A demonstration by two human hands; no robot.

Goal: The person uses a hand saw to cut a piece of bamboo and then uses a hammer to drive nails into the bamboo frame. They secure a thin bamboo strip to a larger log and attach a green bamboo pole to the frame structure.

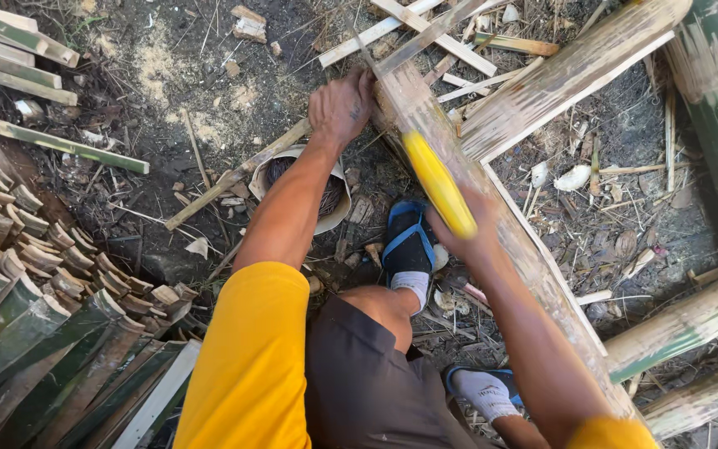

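Hands: your left hand (pixel 341 108) clamps the upper end of the bamboo slat (pixel 459 179); your right hand (pixel 467 233) closes around a yellow-handled tool (pixel 438 183).
Slat: slants over your blue sandal (pixel 407 241); probably stiff, light, splintery, so grip the flat faces.
Around: wire coil (pixel 301 179), stacked bamboo pieces (pixel 35 249), dirt ground (pixel 176 75).

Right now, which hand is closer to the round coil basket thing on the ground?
Left. The left hand grips the bamboo slat just above the coil. The right hand, holding the yellow tool handle, is farther off to the side.
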